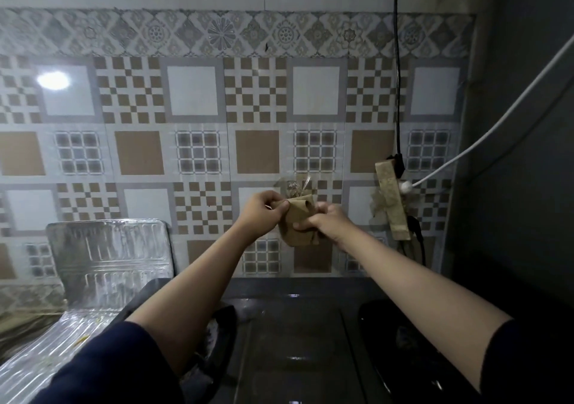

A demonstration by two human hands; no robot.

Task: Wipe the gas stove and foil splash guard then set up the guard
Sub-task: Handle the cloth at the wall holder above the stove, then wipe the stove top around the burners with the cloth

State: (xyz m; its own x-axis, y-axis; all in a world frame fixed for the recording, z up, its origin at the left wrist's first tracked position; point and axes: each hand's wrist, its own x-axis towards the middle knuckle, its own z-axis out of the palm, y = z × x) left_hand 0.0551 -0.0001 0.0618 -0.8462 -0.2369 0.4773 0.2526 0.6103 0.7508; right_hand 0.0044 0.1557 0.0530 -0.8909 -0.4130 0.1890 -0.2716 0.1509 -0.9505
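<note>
From the head camera, both arms reach forward over the gas stove [298,341], whose dark glossy top fills the lower middle of the picture, with a black burner ring on each side. The left hand [264,214] is raised in front of the tiled wall [198,99], its thumb and fingertips pinching the upper left edge of a brown cloth [298,226]. The right hand [326,222] grips the same cloth from the right, fingers curled round its lower middle part, so the cloth hangs bunched between the two hands, well above the stove top. Its top corner is rolled into a small tube between the hands. Both forearms are bare, with dark sleeves pushed up near the elbows.

The foil splash guard [108,254] stands at the left of the stove, its upper panel leaning against the wall and a second panel lying folded forward toward the camera, partly under the left arm. Its ribbed silver surface shows a few small yellowish bits on the lower panel.

On the wall to the right, a power strip [393,201] wrapped in brownish tape hangs upright. A black cable [397,62] runs straight down to it from above, and a white cable [497,130] comes in from the upper right to a white plug on its side. Just behind the hands, something small in clear wrapping is fixed to the tiles; what it is cannot be made out
</note>
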